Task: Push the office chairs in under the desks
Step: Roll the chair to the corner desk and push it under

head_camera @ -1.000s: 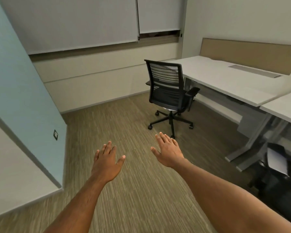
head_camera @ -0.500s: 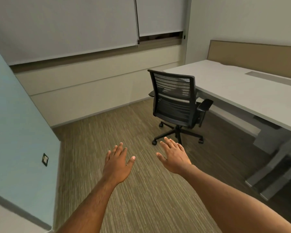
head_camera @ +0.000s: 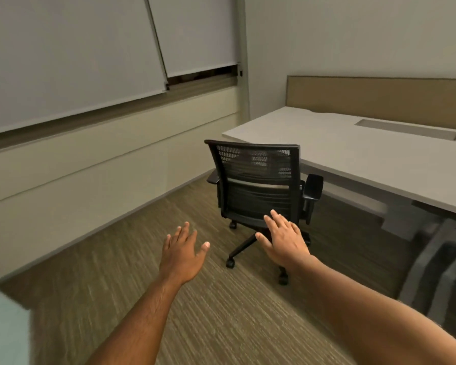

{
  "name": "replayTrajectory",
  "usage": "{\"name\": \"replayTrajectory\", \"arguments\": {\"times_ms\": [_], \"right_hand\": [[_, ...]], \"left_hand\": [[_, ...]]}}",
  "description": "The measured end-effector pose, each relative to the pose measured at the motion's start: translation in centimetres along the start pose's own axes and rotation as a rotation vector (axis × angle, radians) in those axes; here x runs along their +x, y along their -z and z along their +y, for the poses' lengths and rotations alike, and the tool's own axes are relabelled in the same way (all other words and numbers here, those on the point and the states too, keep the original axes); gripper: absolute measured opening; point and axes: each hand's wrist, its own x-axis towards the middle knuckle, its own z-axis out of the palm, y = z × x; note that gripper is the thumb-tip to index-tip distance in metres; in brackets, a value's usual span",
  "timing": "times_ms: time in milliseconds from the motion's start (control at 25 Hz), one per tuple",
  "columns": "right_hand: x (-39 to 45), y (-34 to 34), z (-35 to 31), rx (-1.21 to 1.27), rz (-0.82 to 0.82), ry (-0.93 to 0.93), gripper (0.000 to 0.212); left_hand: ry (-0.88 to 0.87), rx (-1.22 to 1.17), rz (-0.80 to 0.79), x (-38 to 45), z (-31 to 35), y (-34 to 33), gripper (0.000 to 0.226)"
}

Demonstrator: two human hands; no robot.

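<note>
A black mesh-backed office chair (head_camera: 258, 180) on castors stands on the carpet, its back toward me, pulled out from the white desk (head_camera: 366, 159) at the right. My left hand (head_camera: 181, 252) is stretched forward, palm down with fingers apart, left of and short of the chair. My right hand (head_camera: 283, 239) is also open, fingers spread, in front of the lower edge of the chair's backrest; I cannot tell if it touches. Neither hand holds anything.
Grey desk legs (head_camera: 432, 262) stand at the right under the desktop. A tan divider panel (head_camera: 379, 98) runs behind the desk. The wall with window blinds (head_camera: 90, 61) is ahead and left. A pale blue partition corner (head_camera: 3, 325) is at bottom left.
I have moved closer to the chair, which now looks larger and nearer. Both hands have advanced; my right hand now overlaps the chair's backrest. The blue partition has slid out to the left.
</note>
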Motion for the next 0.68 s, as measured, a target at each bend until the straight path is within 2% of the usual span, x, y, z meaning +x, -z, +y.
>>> {"name": "replayTrajectory", "arguments": {"times_ms": [240, 520, 680], "right_hand": [[9.0, 1.6, 0.1, -0.003, 0.092, -0.092, 0.072], [24.4, 5.7, 2.8, -0.026, 0.417, -0.193, 0.073], [31.9, 7.4, 6.4, -0.083, 0.377, -0.309, 0.071]], "left_hand": [[-0.126, -0.034, 0.036, 12.3, -1.3, 0.8, 0.072], [-0.165, -0.072, 0.026, 26.6, -2.3, -0.3, 0.074], [-0.22, -0.105, 0.013, 34.9, -1.5, 0.5, 0.078]]}}
